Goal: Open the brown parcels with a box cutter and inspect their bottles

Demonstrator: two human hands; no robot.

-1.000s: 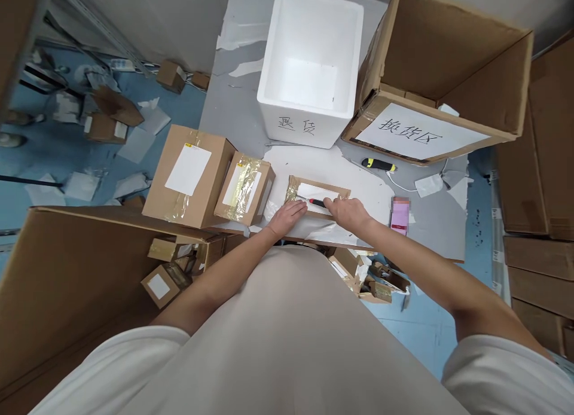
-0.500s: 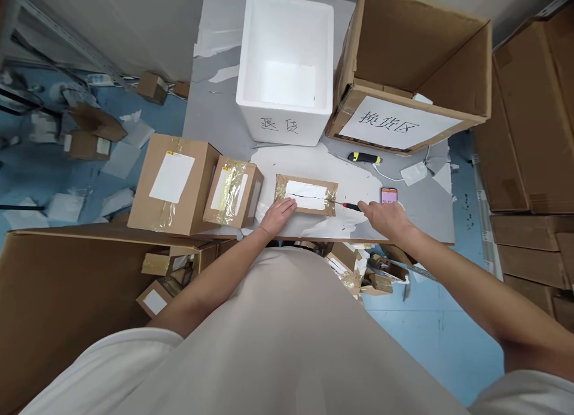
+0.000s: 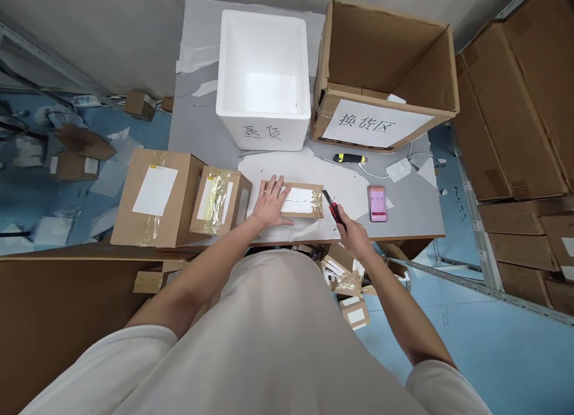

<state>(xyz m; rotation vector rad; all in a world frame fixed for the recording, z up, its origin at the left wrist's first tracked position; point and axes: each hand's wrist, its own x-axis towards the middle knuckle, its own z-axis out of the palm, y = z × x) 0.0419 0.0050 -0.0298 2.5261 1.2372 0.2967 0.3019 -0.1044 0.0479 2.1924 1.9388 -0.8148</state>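
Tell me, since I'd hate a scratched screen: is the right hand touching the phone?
Apart. The head view shows a strip of tabletop between the right hand, which grips the red-and-black cutter, and the phone.

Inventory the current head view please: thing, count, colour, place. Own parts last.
table: 1, grey, centre
foam box: 1, white, table's back
open carton: 1, brown, right of foam box
flat carton: 1, brown, under left hand
large sealed carton: 1, brown, table's left end
small sealed carton: 1, brown, right of it
red knife: 1, red-black, right hand
yellow knife: 1, yellow-black, before open carton
phone: 1, pink screen, table's right
stacked cartons: several, brown, far right
big carton: 1, brown, lower left
paper scraps: several, white, table and floor
floor: blue
wall: grey
shirt: 1, pale, bottom centre
hands: 2; left on flat carton, right gripping red knife
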